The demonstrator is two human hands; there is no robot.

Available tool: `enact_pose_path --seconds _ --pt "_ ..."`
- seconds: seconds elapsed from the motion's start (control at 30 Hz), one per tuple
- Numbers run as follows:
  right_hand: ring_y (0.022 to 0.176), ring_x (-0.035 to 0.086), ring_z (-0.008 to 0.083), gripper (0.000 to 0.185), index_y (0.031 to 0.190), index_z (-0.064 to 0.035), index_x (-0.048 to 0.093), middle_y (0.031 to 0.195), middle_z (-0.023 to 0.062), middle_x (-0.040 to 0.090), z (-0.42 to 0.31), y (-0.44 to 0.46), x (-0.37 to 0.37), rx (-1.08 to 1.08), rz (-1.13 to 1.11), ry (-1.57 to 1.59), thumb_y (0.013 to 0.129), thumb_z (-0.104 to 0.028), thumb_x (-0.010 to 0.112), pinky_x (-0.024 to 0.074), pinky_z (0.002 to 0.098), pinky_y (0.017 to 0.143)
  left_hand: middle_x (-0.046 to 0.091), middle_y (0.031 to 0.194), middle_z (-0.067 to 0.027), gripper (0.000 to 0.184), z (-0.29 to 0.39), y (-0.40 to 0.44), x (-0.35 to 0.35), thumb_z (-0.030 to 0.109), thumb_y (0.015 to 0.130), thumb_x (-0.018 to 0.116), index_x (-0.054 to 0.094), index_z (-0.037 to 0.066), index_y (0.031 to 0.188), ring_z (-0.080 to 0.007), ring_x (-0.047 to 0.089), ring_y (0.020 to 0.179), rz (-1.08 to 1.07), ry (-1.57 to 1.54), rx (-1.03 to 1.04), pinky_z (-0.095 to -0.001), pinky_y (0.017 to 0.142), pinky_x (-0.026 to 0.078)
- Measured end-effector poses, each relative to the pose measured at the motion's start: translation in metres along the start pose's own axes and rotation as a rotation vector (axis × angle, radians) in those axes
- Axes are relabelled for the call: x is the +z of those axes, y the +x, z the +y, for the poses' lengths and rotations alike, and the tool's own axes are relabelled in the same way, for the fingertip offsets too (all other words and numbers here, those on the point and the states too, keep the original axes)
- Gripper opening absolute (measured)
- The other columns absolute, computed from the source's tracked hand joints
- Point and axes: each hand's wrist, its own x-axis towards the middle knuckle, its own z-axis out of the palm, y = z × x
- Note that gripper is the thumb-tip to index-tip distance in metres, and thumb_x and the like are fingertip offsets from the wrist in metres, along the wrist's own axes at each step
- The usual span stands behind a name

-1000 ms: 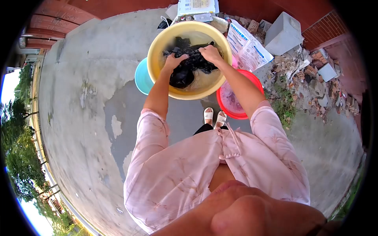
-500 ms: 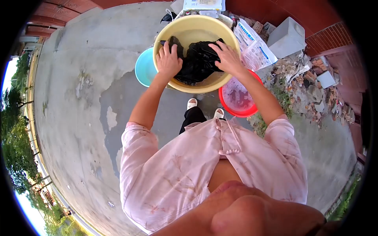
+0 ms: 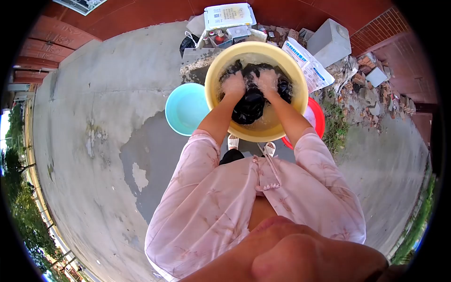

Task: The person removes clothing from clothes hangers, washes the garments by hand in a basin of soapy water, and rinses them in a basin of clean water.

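Soaked black cloth (image 3: 249, 107) lies bunched in cloudy water inside a large yellow basin (image 3: 210, 89). My left hand (image 3: 233, 84) is down in the basin, its fingers sunk into the upper left of the cloth. Beside it, my right hand (image 3: 266, 81) grips the cloth's upper right part. Water and folds hide most of the fingertips on both hands, and splashing blurs them. The exact kind of garment cannot be made out.
A turquoise basin (image 3: 187, 110) stands on the concrete to the left. Partly under the yellow basin, a red basin (image 3: 320, 117) holds sudsy water. Behind are a white printed bag (image 3: 307, 63), a grey block-shaped container (image 3: 330, 43) and brick rubble (image 3: 371, 91).
Both hands have moved closer together and pushed down into the cloth, from fingers spread over it to gripping. Water now splashes. The view has tilted up, showing more of the wall behind.
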Motion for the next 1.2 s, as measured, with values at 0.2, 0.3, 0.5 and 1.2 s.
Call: enact_pose_path --seconds 0.2,0.3,0.5,1.2 --pt "0.09 0.063 0.0259 0.043 0.102 0.0022 0.07 0.098 0.0078 0.07 0.001 -0.036 -0.074 0.36 0.254 1.123 0.08 -0.036 0.07 0.046 0.0365 0.088 0.068 0.092 -0.0084 0.045 -0.034 0.028 -0.027 0.042 0.087 0.07 0.067 0.001 0.103 -0.0169 0.062 0.087 -0.21 -1.072 -0.149 -0.031 0.08 0.049" --pt "0.083 0.058 0.0127 0.034 0.1 0.0023 0.069 0.099 0.003 0.066 0.016 -0.074 -0.121 0.312 0.067 1.072 0.083 -0.027 0.07 0.0466 0.0302 0.08 0.054 0.066 0.0026 0.021 -0.042 -0.007 -0.065 0.023 0.084 0.072 0.059 0.009 0.075 -0.0076 0.049 0.063 -0.093 -1.108 -0.012 -0.026 0.058 0.041" --pt "0.082 0.059 0.0213 0.027 0.095 0.0052 0.065 0.092 0.011 0.062 0.04 -0.117 -0.143 0.006 0.052 0.761 0.082 -0.018 0.07 0.0473 0.0314 0.077 0.049 0.073 -0.0044 0.016 -0.069 -0.04 -0.093 0.007 0.076 0.064 0.051 0.004 0.086 -0.0156 0.048 0.065 0.234 -0.884 0.25 -0.0311 0.059 0.041" --pt "0.119 0.049 0.0438 0.049 0.123 -0.0137 0.062 0.127 0.0186 0.055 0.007 -0.025 -0.022 0.174 0.115 -0.094 0.084 -0.044 0.066 0.0395 0.0578 0.099 0.054 0.135 -0.0127 0.035 0.009 -0.008 0.024 0.022 0.092 0.053 0.062 0.01 0.123 -0.0331 0.047 0.126 0.375 0.386 0.334 -0.0574 0.1 0.04"
